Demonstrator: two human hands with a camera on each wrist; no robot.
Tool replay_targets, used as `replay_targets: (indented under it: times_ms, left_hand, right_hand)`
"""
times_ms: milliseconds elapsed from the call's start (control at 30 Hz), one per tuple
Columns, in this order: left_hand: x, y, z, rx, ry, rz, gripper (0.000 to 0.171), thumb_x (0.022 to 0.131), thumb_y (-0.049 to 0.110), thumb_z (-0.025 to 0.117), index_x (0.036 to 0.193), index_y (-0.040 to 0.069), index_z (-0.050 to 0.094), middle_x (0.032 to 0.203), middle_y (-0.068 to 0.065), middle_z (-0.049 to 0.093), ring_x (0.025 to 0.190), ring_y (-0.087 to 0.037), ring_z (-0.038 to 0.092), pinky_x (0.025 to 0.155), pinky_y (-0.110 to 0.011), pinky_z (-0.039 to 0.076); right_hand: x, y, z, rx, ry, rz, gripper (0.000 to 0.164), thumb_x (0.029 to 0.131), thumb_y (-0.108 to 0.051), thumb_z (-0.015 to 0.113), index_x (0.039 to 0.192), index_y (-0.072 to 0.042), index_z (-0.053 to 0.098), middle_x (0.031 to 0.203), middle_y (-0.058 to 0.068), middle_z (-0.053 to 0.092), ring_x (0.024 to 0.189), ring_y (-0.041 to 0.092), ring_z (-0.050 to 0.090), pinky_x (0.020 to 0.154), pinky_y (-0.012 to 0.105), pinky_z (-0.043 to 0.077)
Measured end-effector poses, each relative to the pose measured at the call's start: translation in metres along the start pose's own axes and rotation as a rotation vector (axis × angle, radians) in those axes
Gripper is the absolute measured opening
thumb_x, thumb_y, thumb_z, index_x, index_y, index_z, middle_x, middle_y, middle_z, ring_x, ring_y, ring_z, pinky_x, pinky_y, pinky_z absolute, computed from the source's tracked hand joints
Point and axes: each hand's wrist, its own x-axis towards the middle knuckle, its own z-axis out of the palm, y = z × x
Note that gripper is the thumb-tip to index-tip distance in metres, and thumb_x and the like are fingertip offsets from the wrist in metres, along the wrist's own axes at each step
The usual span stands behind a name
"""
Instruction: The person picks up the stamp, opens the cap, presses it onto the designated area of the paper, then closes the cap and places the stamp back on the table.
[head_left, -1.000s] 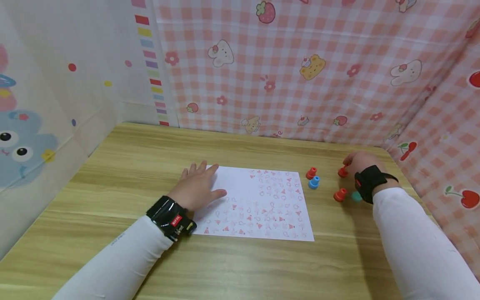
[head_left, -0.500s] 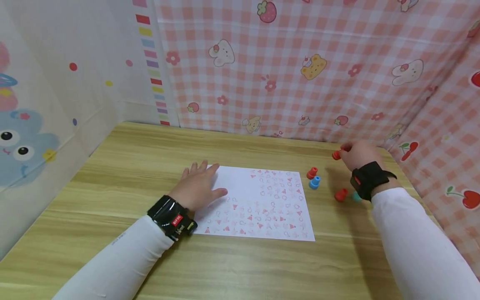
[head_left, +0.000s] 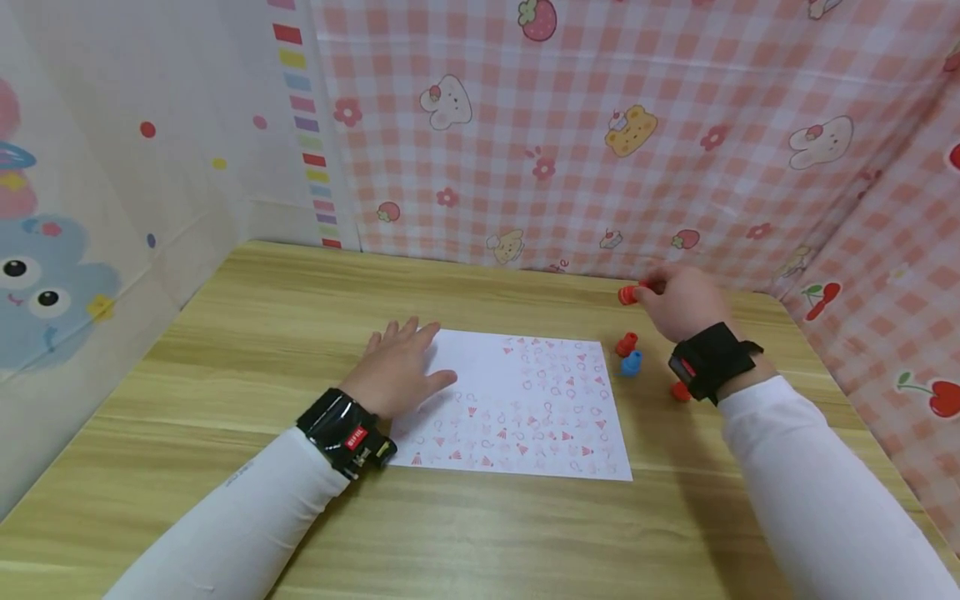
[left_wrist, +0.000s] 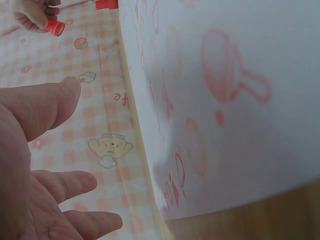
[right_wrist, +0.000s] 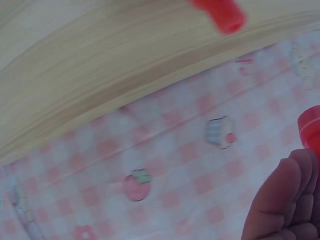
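Observation:
My right hand (head_left: 686,302) grips a small red stamp (head_left: 628,295) by its handle, raised over the back of the table. The same stamp's round end (right_wrist: 311,125) shows at the edge of the right wrist view, beside the fingers. On the left side of a white paper sheet (head_left: 480,367) lies my left hand (head_left: 393,371), fingers spread and holding nothing. Rows of small red and pink printed marks cover much of the sheet. Right of the paper stand another red stamp (head_left: 627,344) and a blue stamp (head_left: 632,363).
A further red stamp (head_left: 680,392) stands near the right wrist, partly covered by it. Behind the wooden table (head_left: 480,542) hangs a pink checked cloth (head_left: 570,167); more cloth closes off the left and right sides.
My right hand has lifted the red stamp off the table and carried it left and toward the back. The teal stamp is now hidden by the wrist. My left hand stays put.

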Motion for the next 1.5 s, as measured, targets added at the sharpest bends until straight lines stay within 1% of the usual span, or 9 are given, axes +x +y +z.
replay_targets:
  times_ms: [200, 300, 467, 567, 733, 933, 1100, 1267, 1500]
  left_hand:
    - [0.001, -0.001, 0.001, -0.016, 0.018, 0.002, 0.079, 0.085, 0.055, 0.06, 0.146, 0.013, 0.03, 0.15, -0.02, 0.022, 0.133, -0.041, 0.01, 0.107, -0.061, 0.007]
    - [0.0, 0.0, 0.0, -0.03, 0.035, 0.009, 0.078, 0.086, 0.053, 0.06, 0.146, 0.012, 0.032, 0.149, -0.018, 0.025, 0.134, -0.04, 0.012, 0.108, -0.061, 0.008]
    - [-0.001, 0.003, 0.0, -0.053, 0.07, 0.032, 0.074, 0.087, 0.051, 0.06, 0.144, 0.012, 0.034, 0.148, -0.016, 0.029, 0.134, -0.035, 0.014, 0.109, -0.059, 0.01]
    - [-0.002, 0.003, 0.0, -0.064, 0.096, 0.046, 0.071, 0.088, 0.05, 0.059, 0.143, 0.012, 0.035, 0.147, -0.014, 0.032, 0.135, -0.033, 0.015, 0.109, -0.057, 0.011]
    - [-0.001, 0.004, 0.0, -0.089, 0.154, 0.074, 0.066, 0.089, 0.047, 0.059, 0.142, 0.013, 0.038, 0.144, -0.011, 0.037, 0.134, -0.029, 0.02, 0.109, -0.054, 0.014]
    - [-0.001, 0.006, 0.001, -0.135, 0.213, 0.095, 0.06, 0.089, 0.043, 0.06, 0.139, 0.015, 0.042, 0.139, -0.005, 0.045, 0.127, -0.019, 0.033, 0.107, -0.048, 0.026]
    - [-0.003, 0.009, 0.0, -0.172, 0.223, 0.095, 0.058, 0.089, 0.043, 0.06, 0.139, 0.017, 0.043, 0.138, -0.003, 0.046, 0.124, -0.018, 0.038, 0.101, -0.045, 0.037]
    - [-0.004, 0.01, 0.0, -0.196, 0.229, 0.133, 0.057, 0.09, 0.042, 0.059, 0.138, 0.016, 0.044, 0.137, -0.002, 0.048, 0.123, -0.016, 0.039, 0.1, -0.044, 0.038]
    - [-0.004, 0.012, 0.001, -0.236, 0.205, 0.188, 0.055, 0.09, 0.04, 0.06, 0.138, 0.015, 0.045, 0.135, -0.001, 0.05, 0.12, -0.013, 0.042, 0.098, -0.044, 0.04]
  right_hand:
    - [-0.004, -0.02, 0.012, 0.081, 0.002, -0.04, 0.023, 0.092, -0.03, 0.059, 0.098, -0.009, 0.066, 0.085, 0.008, 0.064, 0.067, 0.022, 0.054, 0.058, 0.037, 0.045]
    - [-0.007, -0.028, 0.021, 0.123, -0.012, -0.049, 0.022, 0.092, -0.03, 0.059, 0.096, -0.01, 0.067, 0.08, 0.007, 0.064, 0.059, 0.021, 0.052, 0.053, 0.036, 0.043]
    - [-0.013, -0.04, 0.037, 0.172, -0.058, -0.012, 0.022, 0.092, -0.031, 0.059, 0.097, -0.011, 0.065, 0.073, 0.005, 0.063, 0.048, 0.02, 0.048, 0.042, 0.031, 0.037]
    - [-0.015, -0.045, 0.046, 0.174, -0.056, -0.002, 0.019, 0.092, -0.03, 0.06, 0.095, -0.012, 0.066, 0.073, 0.004, 0.063, 0.053, 0.02, 0.048, 0.044, 0.031, 0.036]
    - [-0.02, -0.056, 0.057, 0.198, -0.068, -0.022, 0.017, 0.091, -0.029, 0.062, 0.095, -0.014, 0.068, 0.077, 0.004, 0.065, 0.061, 0.021, 0.05, 0.05, 0.034, 0.04]
    - [-0.025, -0.069, 0.069, 0.285, -0.101, -0.049, 0.013, 0.09, -0.026, 0.064, 0.094, -0.014, 0.067, 0.077, 0.003, 0.064, 0.063, 0.022, 0.05, 0.052, 0.033, 0.041]
    - [-0.028, -0.076, 0.079, 0.351, -0.131, -0.052, 0.011, 0.089, -0.025, 0.065, 0.094, -0.015, 0.067, 0.079, 0.003, 0.065, 0.066, 0.021, 0.052, 0.054, 0.034, 0.044]
    - [-0.032, -0.085, 0.087, 0.408, -0.164, -0.03, 0.012, 0.09, -0.026, 0.065, 0.097, -0.016, 0.065, 0.08, 0.003, 0.066, 0.068, 0.02, 0.056, 0.058, 0.036, 0.048]
    - [-0.036, -0.095, 0.098, 0.557, -0.211, 0.0, 0.011, 0.089, -0.022, 0.066, 0.098, -0.015, 0.065, 0.085, 0.007, 0.068, 0.071, 0.019, 0.059, 0.064, 0.036, 0.052]
